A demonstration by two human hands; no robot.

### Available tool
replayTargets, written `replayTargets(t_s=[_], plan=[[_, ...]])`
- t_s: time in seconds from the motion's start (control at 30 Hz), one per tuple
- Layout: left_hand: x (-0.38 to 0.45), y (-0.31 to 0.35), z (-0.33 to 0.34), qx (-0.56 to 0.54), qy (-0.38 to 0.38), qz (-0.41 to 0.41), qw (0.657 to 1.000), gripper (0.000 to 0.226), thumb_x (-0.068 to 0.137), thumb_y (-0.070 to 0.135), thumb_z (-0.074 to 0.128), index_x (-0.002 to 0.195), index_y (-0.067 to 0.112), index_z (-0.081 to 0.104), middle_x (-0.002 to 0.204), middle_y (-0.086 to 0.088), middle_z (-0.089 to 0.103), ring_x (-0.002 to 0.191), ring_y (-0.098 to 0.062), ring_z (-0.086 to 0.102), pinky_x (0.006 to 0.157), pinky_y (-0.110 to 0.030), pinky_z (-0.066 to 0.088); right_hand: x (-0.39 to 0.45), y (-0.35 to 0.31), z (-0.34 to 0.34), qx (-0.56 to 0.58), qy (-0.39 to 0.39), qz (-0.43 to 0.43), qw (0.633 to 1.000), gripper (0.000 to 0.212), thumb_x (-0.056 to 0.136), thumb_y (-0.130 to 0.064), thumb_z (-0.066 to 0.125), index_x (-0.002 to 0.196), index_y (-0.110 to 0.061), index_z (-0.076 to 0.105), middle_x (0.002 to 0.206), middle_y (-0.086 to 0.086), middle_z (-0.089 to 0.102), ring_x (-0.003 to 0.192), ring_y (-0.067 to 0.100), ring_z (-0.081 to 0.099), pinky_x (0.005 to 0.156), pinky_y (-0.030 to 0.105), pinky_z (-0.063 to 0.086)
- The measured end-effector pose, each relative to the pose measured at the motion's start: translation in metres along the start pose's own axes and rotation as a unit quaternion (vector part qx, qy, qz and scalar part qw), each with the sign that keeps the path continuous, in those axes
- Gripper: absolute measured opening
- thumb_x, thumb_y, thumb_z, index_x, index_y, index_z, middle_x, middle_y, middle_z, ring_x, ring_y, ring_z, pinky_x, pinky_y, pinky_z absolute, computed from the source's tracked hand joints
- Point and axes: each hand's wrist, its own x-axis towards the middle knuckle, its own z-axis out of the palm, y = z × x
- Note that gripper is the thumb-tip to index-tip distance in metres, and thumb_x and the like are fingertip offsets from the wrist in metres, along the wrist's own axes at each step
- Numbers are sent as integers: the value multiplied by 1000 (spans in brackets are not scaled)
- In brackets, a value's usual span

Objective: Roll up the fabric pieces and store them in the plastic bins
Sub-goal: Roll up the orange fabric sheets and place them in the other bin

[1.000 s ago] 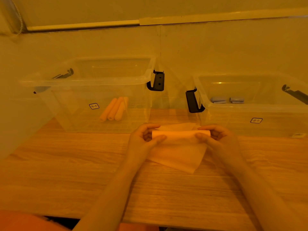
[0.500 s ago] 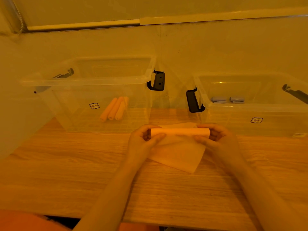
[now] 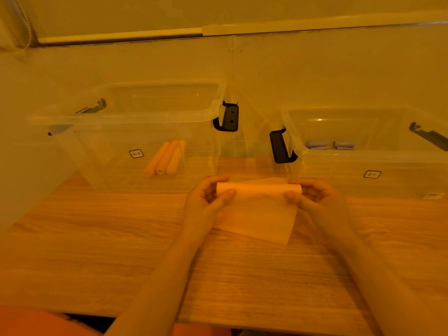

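Observation:
An orange fabric piece (image 3: 257,214) lies on the wooden table, its far edge wound into a roll held just above the surface. My left hand (image 3: 206,200) pinches the roll's left end and my right hand (image 3: 312,197) pinches its right end. The flat remainder spreads toward me between my wrists. The left clear plastic bin (image 3: 101,141) holds three orange rolls (image 3: 167,157). The right clear plastic bin (image 3: 378,163) holds two grey-blue rolls (image 3: 329,144).
Both bins stand against the wall at the back of the table (image 3: 97,251), with black latch handles (image 3: 229,117) (image 3: 280,146) facing the gap between them. The table's front edge runs near the bottom of the view.
The roll has grown a little and shifted slightly away from me, and the flat part of the fabric is shorter. Both hands keep their grip on the ends.

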Motion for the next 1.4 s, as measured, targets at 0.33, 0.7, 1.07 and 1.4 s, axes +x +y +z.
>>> replayTargets(t_s=[0.33,0.7,1.07,1.4], plan=[[2,-1,0,-3,25,5,1000,15,84,10,67,89,25,66,75,10,70,68,1,64,56,-15,50,0,1,0,-20,-20,-1,1000,34,74,-8,71,95,-35,64,97,-12,66,85,-2,67,63,20,56],[4,-7,0,-14,25,-1,1000,18,77,6,73,80,23,68,85,1,71,71,-6,64,54,-16,47,0,0,0,14,-6,23,1000,27,72,-13,71,95,-26,66,97,-10,68,85,-4,66,60,18,55],[5,-5,1,-11,33,-10,999,23,78,7,72,89,27,68,88,6,70,78,-3,67,62,-18,53,-2,0,-2,31,-7,27,999,25,82,-17,66,106,-25,65,107,-9,64,91,13,66,63,34,59],[5,-6,0,-22,20,-9,1000,34,74,2,74,90,31,66,98,4,69,88,-7,67,65,-18,53,0,0,0,10,14,31,999,25,78,-12,69,95,-29,65,95,-12,66,82,3,67,61,22,55]])
